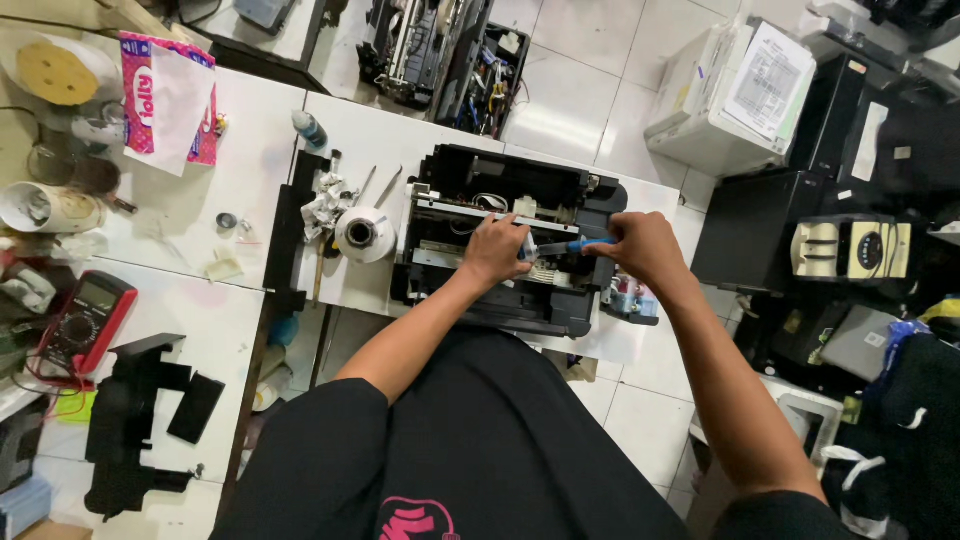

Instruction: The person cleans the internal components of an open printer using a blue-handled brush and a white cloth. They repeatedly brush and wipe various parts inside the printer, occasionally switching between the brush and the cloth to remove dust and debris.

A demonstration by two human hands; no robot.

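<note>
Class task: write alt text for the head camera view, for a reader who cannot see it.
Seen from above, a person's right hand holds a blue-handled screwdriver inside an opened black printer on a white table, while the left hand steadies the parts. A red multimeter lies far left.

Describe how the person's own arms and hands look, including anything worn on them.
Both forearms are bare down to the wrists, with no gloves, watch, rings or bands visible on the left hand or the right hand. Loose black short sleeves of a black shirt cover the upper arms, ending around the elbows. A pink printed emblem shows on the shirt at the bottom edge of the picture.
</note>
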